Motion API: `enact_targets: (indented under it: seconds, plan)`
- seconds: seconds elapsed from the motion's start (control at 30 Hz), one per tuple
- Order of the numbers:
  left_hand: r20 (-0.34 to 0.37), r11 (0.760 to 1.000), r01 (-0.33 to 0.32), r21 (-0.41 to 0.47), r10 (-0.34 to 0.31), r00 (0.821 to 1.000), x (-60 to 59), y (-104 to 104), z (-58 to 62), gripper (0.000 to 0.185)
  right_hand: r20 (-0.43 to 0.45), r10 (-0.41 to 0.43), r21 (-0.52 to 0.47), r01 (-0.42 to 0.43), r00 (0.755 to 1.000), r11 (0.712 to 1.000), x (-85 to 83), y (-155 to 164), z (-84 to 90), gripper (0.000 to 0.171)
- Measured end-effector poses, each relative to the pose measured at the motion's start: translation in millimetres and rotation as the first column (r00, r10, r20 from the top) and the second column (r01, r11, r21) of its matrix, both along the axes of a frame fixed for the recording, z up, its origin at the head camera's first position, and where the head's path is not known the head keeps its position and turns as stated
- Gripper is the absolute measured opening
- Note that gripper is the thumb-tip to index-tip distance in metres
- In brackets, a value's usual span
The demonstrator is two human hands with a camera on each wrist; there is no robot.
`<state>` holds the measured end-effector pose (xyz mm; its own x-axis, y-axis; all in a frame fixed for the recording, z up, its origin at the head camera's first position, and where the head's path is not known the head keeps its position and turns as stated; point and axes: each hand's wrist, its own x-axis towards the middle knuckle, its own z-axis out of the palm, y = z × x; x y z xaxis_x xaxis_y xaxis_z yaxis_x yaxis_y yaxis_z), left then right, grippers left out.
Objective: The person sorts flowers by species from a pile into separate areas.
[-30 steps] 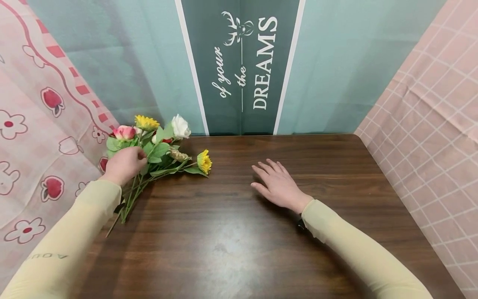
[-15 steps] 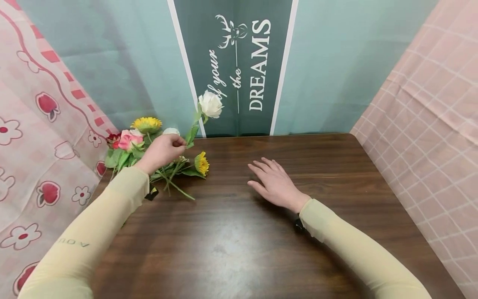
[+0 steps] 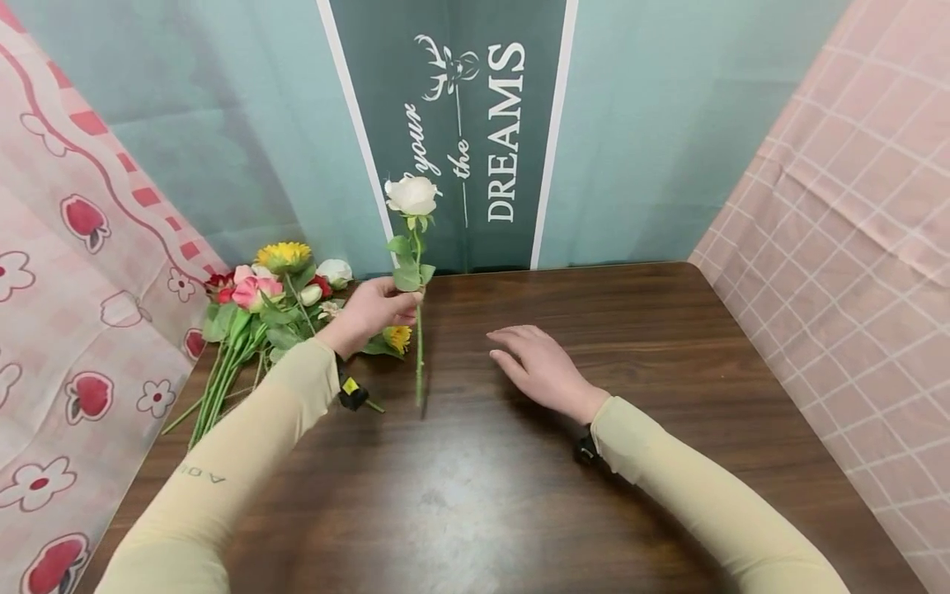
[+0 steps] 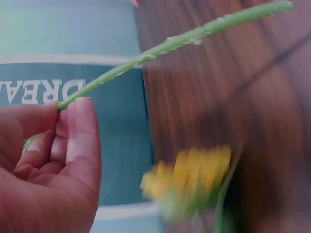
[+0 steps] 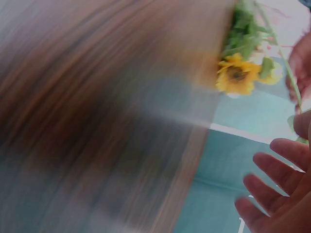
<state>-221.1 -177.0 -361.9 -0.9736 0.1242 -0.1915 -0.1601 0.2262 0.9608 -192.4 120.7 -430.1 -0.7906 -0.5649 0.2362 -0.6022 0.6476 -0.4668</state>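
My left hand pinches the stem of a white rose between thumb and fingertips, just under its leaves. The rose stands upright over the back of the table, bloom at the top. In the left wrist view the bare green stem runs from my fingertips out over the wood. My right hand holds nothing, a short way to the right of the rose, its fingers apart in the right wrist view. Behind my left hand lies a pile with a pink flower, a yellow flower and another white rose.
A second yellow flower pokes out beside my left hand. Stems of the pile point toward the table's left front. The brown wooden table meets a green curtain behind and patterned pink cloths at both sides.
My left hand has drawn the white rose out of the pile, moved it right and turned it upright. The fingers of my right hand have drawn in slightly in the head view.
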Motion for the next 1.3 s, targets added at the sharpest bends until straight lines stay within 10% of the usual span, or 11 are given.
enact_targets:
  seconds: [0.2, 0.4, 0.73, 0.87, 0.93, 1.03, 1.17, 1.3]
  plan:
    - [0.033, 0.952, -0.019, 0.305, 0.010, 0.999, 10.9, 41.4, -17.7, 0.032, 0.320, -0.009, -0.325, 0.118, 0.947, 0.938, 10.1, -10.1, 11.9, 0.031]
    - [0.045, 0.919, 0.004, 0.393, -0.024, 0.999, 19.5, 71.3, -30.6, 0.031, 0.496, 0.015, -0.412, 0.220, 0.868, 0.884, 16.8, -12.7, 14.2, 0.031]
    - [-0.003, 0.933, 0.027, 0.360, -0.028, 1.000, 21.9, 97.5, -39.2, 0.031, 0.564, 0.002, -0.453, 0.307, 0.826, 0.837, 12.1, 2.5, 7.4, 0.017]
    - [-0.157, 0.987, 0.143, 0.069, -0.131, 0.979, 27.1, 102.9, -42.6, 0.041, 0.520, -0.043, -0.414, 0.296, 0.853, 0.860, 3.0, 23.9, 11.2, 0.016]
    - [-0.269, 0.948, 0.200, -0.247, -0.265, 0.926, 33.1, 105.5, -44.4, 0.050, 0.478, -0.099, -0.367, 0.301, 0.873, 0.880, -1.8, 43.8, 13.0, 0.016]
    - [-0.370, 0.715, 0.155, -0.681, -0.519, 0.771, 44.4, 111.6, -47.7, 0.063, 0.397, -0.205, -0.264, 0.325, 0.895, 0.908, -7.0, 84.1, 14.0, 0.017]
    - [-0.350, 0.457, 0.071, -0.887, -0.763, 0.544, 57.7, 124.8, -54.0, 0.072, 0.257, -0.359, -0.085, 0.391, 0.897, 0.916, -9.1, 146.0, 12.8, 0.018]
    - [-0.288, 0.341, 0.045, -0.939, -0.852, 0.437, 67.6, 141.2, -59.6, 0.075, 0.144, -0.473, 0.074, 0.467, 0.869, 0.881, -7.8, 200.1, 11.5, 0.019]
